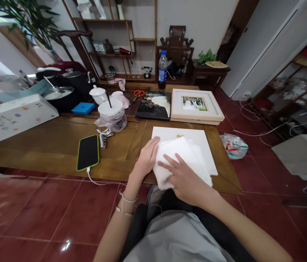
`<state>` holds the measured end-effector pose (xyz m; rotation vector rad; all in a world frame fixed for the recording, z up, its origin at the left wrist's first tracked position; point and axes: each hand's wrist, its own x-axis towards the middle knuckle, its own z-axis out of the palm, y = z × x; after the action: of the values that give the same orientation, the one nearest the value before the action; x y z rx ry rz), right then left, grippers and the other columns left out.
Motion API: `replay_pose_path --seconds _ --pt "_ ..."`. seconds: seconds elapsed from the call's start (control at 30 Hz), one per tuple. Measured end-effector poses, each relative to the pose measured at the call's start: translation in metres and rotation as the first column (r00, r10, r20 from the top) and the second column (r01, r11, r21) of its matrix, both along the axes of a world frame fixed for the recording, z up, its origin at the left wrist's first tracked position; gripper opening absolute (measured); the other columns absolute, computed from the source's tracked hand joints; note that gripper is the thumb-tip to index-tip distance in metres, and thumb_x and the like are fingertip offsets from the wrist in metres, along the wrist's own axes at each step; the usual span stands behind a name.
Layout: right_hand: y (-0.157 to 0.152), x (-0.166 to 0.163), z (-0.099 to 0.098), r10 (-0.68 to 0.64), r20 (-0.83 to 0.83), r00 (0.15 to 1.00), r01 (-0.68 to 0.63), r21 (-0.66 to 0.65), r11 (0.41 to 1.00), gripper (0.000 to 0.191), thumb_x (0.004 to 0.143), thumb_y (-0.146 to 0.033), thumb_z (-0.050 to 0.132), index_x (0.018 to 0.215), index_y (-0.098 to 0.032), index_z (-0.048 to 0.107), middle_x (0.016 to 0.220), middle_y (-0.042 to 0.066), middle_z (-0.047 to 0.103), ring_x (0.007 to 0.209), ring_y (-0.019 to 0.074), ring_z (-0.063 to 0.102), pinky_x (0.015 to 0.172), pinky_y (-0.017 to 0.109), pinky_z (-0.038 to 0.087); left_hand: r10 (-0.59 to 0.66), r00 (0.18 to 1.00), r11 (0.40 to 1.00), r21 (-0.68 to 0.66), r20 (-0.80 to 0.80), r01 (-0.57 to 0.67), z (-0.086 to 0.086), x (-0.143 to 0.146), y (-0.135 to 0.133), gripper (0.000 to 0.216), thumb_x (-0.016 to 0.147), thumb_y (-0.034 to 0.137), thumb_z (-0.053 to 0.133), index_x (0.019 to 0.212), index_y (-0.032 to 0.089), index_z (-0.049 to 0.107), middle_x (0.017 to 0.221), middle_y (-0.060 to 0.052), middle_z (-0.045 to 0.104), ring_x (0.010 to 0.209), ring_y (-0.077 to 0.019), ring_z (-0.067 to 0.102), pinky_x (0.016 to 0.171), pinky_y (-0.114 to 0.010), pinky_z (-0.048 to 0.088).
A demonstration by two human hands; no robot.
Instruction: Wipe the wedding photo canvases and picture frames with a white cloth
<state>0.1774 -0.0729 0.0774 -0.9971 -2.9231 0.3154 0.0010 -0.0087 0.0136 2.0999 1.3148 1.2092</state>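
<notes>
A white cloth (182, 151) lies partly folded over a flat white board (197, 134) at the table's front edge. My right hand (182, 176) rests on the cloth with its fingers spread. At the board's left edge is my left hand (148, 156), its fingers stretched out and touching the board and the cloth's side. A small yellowish mark shows on the board just above the cloth. Behind the board lie a light wooden picture frame (215, 105) with a photo in it and a dark panel (153, 105) with a white shape.
Left of my hands lie a phone (88, 153) on a cable and a silvery wrapper (105, 135). A lidded cup (111, 109) in plastic, orange-handled scissors (139, 94), a bottle (162, 69), a blue box (83, 108) and pots (73, 82) stand farther back.
</notes>
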Motion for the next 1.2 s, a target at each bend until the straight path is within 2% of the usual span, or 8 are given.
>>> replay_pose_path --seconds 0.13,0.23,0.37,0.5,0.63,0.87,1.0,1.2 --pt "-0.006 0.024 0.016 0.03 -0.056 0.998 -0.037 -0.125 0.992 0.037 0.065 -0.003 0.044 0.089 -0.017 0.068 0.14 0.005 0.046 0.137 0.0218 0.024 0.114 0.047 0.013 -0.004 1.0 1.0 -0.017 -0.018 0.004 -0.003 0.001 0.001 0.033 0.095 0.025 0.035 0.114 0.013 0.059 0.123 -0.013 0.061 0.119 -0.0205 0.054 0.106 -0.04 0.039" --pt "0.0 0.042 0.021 -0.054 -0.078 0.996 0.041 -0.159 0.986 0.042 0.063 -0.002 0.042 0.093 -0.017 0.067 0.135 0.007 0.052 0.132 0.0193 0.035 0.113 0.041 0.022 -0.021 0.999 1.0 -0.002 -0.039 0.021 -0.005 0.0 0.002 0.03 0.093 0.023 0.039 0.111 0.014 0.061 0.121 -0.013 0.062 0.118 -0.0213 0.054 0.105 -0.041 0.04" --pt "0.024 0.058 0.014 -0.26 -0.035 0.965 0.256 -0.089 0.963 0.041 0.07 -0.006 0.042 0.102 -0.018 0.065 0.123 0.01 0.059 0.124 0.0255 0.045 0.101 0.04 0.037 -0.022 0.998 0.999 0.024 -0.051 0.024 -0.009 -0.001 0.004 0.027 0.091 0.02 0.043 0.108 0.014 0.063 0.119 -0.013 0.063 0.118 -0.023 0.055 0.104 -0.043 0.042" --pt "0.061 0.054 0.005 -0.394 -0.045 0.918 0.395 0.031 0.918 0.032 0.076 -0.014 0.046 0.103 -0.015 0.064 0.11 0.014 0.064 0.114 0.0302 0.051 0.09 0.039 0.041 -0.018 0.999 0.999 0.042 -0.035 0.02 -0.011 -0.001 0.005 0.025 0.09 0.019 0.044 0.108 0.016 0.062 0.118 -0.012 0.064 0.116 -0.023 0.056 0.102 -0.044 0.044" --pt "0.094 0.025 0.002 -0.311 -0.066 0.948 0.315 0.067 0.947 0.031 0.074 -0.011 0.048 0.101 -0.014 0.063 0.116 0.015 0.062 0.113 0.0289 0.051 0.095 0.039 0.036 -0.019 0.999 0.999 0.033 -0.043 0.021 -0.009 0.0 0.005 0.025 0.09 0.017 0.044 0.108 0.015 0.062 0.118 -0.012 0.063 0.116 -0.0231 0.056 0.103 -0.042 0.043" --pt "0.119 -0.016 -0.015 -0.161 -0.082 0.984 0.166 0.06 0.984 0.051 0.067 0.0 0.047 0.115 -0.014 0.057 0.131 0.012 0.053 0.135 0.0209 0.028 0.109 0.04 0.018 -0.004 0.997 1.0 -0.004 -0.076 0.004 -0.005 0.0 0.004 0.022 0.089 0.015 0.044 0.101 0.016 0.062 0.106 -0.011 0.066 0.101 -0.0219 0.062 0.092 -0.038 0.049" --pt "0.122 0.007 -0.017 -0.244 -0.088 0.966 0.251 0.077 0.965 0.055 0.065 0.003 0.043 0.115 -0.014 0.057 0.13 0.012 0.054 0.129 0.0239 0.037 0.104 0.04 0.026 -0.008 0.999 1.0 0.022 -0.045 0.009 -0.01 0.0 0.006 0.025 0.089 0.014 0.045 0.107 0.016 0.061 0.117 -0.011 0.063 0.114 -0.022 0.057 0.101 -0.041 0.044" --pt "0.114 0.077 -0.02 -0.433 -0.066 0.899 0.438 0.121 0.891 0.053 0.063 0.001 0.042 0.111 -0.013 0.06 0.113 0.012 0.064 0.109 0.0293 0.053 0.097 0.042 0.036 -0.008 1.0 1.0 0.024 -0.024 0.009 -0.013 0.0 0.006 0.026 0.089 0.015 0.045 0.108 0.015 0.062 0.118 -0.012 0.063 0.117 -0.0213 0.056 0.103 -0.043 0.043"
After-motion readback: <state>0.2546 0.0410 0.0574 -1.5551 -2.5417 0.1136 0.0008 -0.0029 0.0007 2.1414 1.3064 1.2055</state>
